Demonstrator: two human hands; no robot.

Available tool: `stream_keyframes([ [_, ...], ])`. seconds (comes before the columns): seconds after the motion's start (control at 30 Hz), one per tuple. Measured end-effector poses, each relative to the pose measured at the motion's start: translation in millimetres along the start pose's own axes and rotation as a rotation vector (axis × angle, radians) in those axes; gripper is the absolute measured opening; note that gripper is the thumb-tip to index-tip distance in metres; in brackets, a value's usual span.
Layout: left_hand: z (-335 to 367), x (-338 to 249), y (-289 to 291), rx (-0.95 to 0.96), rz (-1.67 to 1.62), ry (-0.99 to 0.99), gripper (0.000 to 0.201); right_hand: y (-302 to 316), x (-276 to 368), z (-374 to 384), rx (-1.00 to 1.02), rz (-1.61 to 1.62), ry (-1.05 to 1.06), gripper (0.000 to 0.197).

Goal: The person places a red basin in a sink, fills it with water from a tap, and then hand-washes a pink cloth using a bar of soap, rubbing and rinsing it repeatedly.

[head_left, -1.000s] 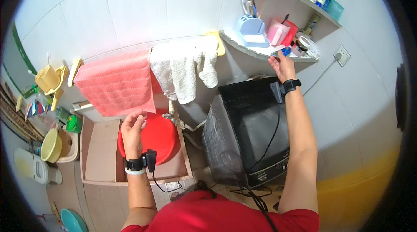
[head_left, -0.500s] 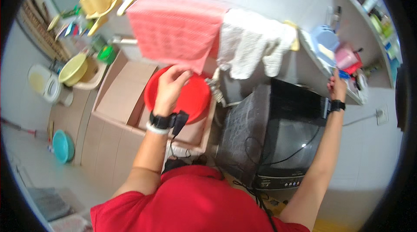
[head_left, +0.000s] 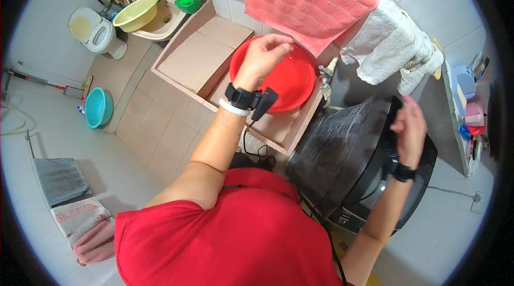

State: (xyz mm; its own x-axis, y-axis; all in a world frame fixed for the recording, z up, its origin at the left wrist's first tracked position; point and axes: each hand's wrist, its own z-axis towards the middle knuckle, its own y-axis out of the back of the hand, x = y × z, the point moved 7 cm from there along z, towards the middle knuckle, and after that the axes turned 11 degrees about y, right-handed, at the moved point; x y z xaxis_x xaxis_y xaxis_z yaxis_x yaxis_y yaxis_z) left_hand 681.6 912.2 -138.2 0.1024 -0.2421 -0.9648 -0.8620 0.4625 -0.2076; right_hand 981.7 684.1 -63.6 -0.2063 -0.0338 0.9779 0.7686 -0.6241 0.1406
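Observation:
My left hand (head_left: 262, 60) is above the left part of a round red basin (head_left: 293, 83), its thumb and fingers drawn together. Whatever may be between them is too small to make out. The basin sits in a pinkish tiled trough (head_left: 292, 138), beside a tap (head_left: 325, 74). Over the front edge of a large black boxy appliance (head_left: 337, 152) hangs my right hand (head_left: 411, 132), smeared by motion, with at least one finger reaching up. A dark band with a device is strapped to my left wrist, along with a white bangle; another dark band circles the right.
A pink towel (head_left: 310, 5) and a white towel (head_left: 383, 42) hang behind the basin. At right, a corner shelf (head_left: 455, 109) holds a pink cup (head_left: 474, 113) and toiletries. Far left are a yellow basin (head_left: 136, 14), a toilet (head_left: 91, 31) and a turquoise basin (head_left: 99, 108).
My right hand has left the corner shelf and come left, over the appliance. The view has turned, shifting the surroundings rightward. My left hand stays over the red basin.

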Motion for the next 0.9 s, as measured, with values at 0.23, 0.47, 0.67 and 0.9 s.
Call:
stream_keyframes([
  [0.23, -11.5, 50.2, 85.1, -0.212, -0.09, 0.22, 0.019, -182.4, -160.0, -78.9, 0.337, 0.551, -0.614, 0.022],
  [0.47, -20.4, 152.0, 124.4, -0.251, -0.078, 0.481, 0.02, -292.7, -297.5, -126.1, 0.158, 0.728, -1.003, 0.037],
  [0.67, -21.1, 234.9, 162.1, -0.413, -0.279, 0.761, 0.024, -294.7, -377.5, -134.3, -0.076, 0.498, -1.149, 0.053],
  [0.9, 5.8, 298.2, 168.0, -0.227, -0.283, 0.989, 0.022, -299.6, -386.0, -112.9, -0.184, 0.826, -1.035, 0.029],
])
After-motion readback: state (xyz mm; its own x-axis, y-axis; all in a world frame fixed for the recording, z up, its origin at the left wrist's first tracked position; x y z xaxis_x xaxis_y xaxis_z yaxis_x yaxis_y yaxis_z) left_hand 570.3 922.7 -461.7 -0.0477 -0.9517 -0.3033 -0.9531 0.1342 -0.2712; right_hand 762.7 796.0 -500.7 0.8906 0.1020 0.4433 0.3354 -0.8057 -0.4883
